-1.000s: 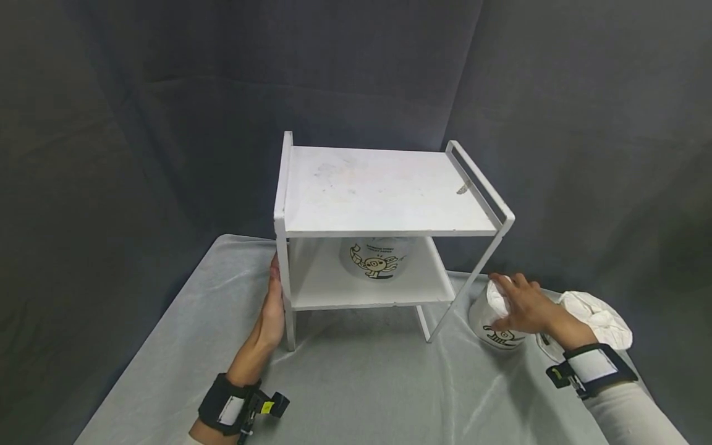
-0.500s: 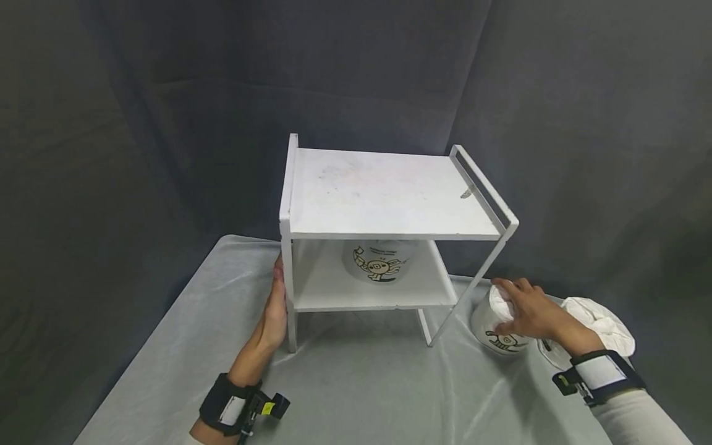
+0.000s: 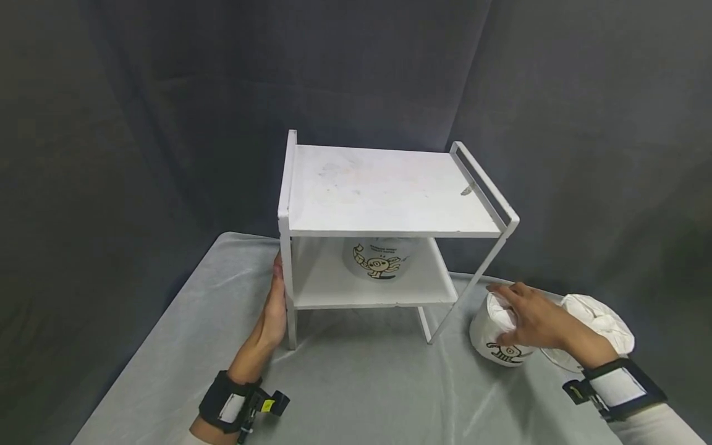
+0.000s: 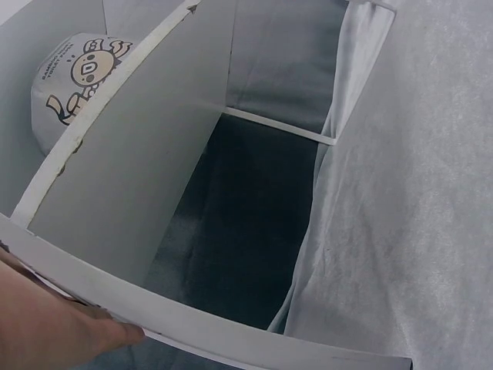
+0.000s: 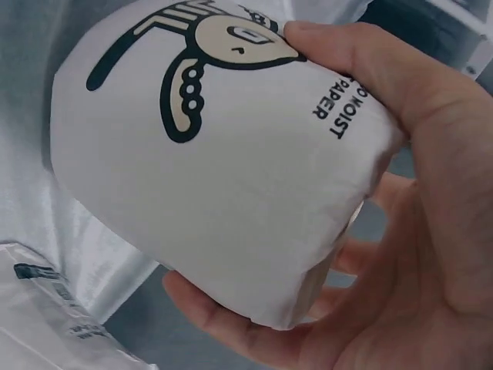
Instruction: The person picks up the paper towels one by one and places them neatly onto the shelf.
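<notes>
In the head view a paper-wrapped toilet paper roll point(image 3: 497, 337) stands on the table to the right of a white two-tier shelf point(image 3: 384, 191). My right hand point(image 3: 542, 318) grips this roll from above. The right wrist view shows the thumb on the printed side of the toilet paper roll point(image 5: 208, 177) and fingers round the opposite edge. My left hand point(image 3: 271, 312) rests with extended fingers against the shelf's left side frame. Another wrapped roll point(image 3: 378, 259) with the same cartoon print sits on the lower tier, its top hidden by the upper board.
Behind the right hand lies at least one more white wrapped roll point(image 3: 597, 321), partly hidden by the forearm. A grey cloth covers the table point(image 3: 367, 383). Dark curtains point(image 3: 367, 74) stand close behind the shelf.
My right hand and the toilet paper roll have shifted slightly nearer to me, with the right wrist moving right and down. The left hand keeps its place against the shelf.
</notes>
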The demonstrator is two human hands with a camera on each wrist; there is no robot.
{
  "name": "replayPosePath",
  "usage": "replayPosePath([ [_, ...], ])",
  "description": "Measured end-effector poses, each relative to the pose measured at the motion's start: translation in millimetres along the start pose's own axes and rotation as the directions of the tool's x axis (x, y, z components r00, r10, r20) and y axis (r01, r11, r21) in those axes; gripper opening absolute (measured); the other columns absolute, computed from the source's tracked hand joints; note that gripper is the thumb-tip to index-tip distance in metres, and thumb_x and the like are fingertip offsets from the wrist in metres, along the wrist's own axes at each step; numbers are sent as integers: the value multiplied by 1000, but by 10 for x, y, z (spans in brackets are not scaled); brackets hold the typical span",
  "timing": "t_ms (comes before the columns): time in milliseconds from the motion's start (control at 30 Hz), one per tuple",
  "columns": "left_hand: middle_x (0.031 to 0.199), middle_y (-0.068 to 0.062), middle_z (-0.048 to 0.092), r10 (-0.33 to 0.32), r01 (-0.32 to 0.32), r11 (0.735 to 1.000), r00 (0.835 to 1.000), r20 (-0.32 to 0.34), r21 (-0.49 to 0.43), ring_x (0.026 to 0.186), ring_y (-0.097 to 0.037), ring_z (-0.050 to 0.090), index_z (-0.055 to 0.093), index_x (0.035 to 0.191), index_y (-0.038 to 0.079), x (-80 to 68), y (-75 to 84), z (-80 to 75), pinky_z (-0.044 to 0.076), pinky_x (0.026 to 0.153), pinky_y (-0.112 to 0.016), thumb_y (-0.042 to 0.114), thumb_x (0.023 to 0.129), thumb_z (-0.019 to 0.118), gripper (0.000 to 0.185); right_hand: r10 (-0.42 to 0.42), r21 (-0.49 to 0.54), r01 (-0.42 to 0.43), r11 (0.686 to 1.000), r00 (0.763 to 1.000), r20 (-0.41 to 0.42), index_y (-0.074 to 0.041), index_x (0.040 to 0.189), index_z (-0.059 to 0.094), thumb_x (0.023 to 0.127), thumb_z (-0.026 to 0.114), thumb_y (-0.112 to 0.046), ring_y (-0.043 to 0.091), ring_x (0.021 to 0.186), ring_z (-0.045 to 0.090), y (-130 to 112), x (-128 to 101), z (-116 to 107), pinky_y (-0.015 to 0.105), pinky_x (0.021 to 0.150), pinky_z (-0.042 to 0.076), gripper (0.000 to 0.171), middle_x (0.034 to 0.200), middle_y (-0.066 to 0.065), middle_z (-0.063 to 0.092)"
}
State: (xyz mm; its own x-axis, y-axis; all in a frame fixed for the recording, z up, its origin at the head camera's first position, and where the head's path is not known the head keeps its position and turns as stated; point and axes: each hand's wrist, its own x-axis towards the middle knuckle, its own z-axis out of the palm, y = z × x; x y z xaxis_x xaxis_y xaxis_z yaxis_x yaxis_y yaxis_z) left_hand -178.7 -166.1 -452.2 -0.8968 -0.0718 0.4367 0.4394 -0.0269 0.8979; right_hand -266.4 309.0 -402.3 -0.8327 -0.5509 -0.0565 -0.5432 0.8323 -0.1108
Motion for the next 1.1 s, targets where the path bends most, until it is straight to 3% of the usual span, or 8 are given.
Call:
replayPosePath([
  [300, 177, -17, -5, -7, 7, 1000, 1000, -8, -2, 162, -35, -6, -4, 169, 2, 6, 9, 12, -6, 125, -59, 56, 111, 6, 80, -73, -60, 73, 996, 997, 14, -16, 147, 55, 61, 100, -43, 34, 99, 63, -310, -147, -161, 48, 70, 55, 100, 121, 14, 62],
  [467, 177, -20, -5, -17, 16, 1000, 1000, -16, -11, 162, -36, -7, -4, 168, -2, 8, 10, 16, -5, 126, -56, 55, 112, 7, 81, -103, -80, 105, 991, 994, 32, -18, 148, 55, 62, 98, -39, 33, 100, 62, -500, -215, -230, 46, 69, 53, 98, 124, 11, 62],
  [700, 176, -20, -5, -37, 37, 999, 999, -10, 15, 161, -38, -6, -5, 168, -1, -11, 16, 23, -6, 124, -63, 58, 110, 6, 83, -139, -106, 146, 984, 988, 64, -20, 150, 54, 63, 99, -37, 31, 104, 62, -790, -328, -344, 42, 67, 54, 99, 130, 10, 61],
  [900, 176, -20, -3, -12, 12, 1000, 1000, -6, 11, 161, -37, -4, -4, 168, -1, -12, 3, 19, -5, 125, -61, 56, 111, 6, 81, -211, -97, 219, 971, 974, 85, -24, 153, 53, 64, 100, -39, 30, 109, 62, -1049, -431, -468, 43, 67, 55, 102, 137, 7, 58],
  [1100, 177, -19, -3, -14, 14, 1000, 1000, -3, 21, 161, -37, -3, -3, 169, 2, -7, 15, 3, -5, 124, -63, 60, 110, 6, 83, -299, -129, 302, 945, 953, 43, -28, 157, 49, 64, 99, -41, 25, 113, 60, -1305, -507, -658, 36, 64, 53, 106, 140, 0, 54],
])
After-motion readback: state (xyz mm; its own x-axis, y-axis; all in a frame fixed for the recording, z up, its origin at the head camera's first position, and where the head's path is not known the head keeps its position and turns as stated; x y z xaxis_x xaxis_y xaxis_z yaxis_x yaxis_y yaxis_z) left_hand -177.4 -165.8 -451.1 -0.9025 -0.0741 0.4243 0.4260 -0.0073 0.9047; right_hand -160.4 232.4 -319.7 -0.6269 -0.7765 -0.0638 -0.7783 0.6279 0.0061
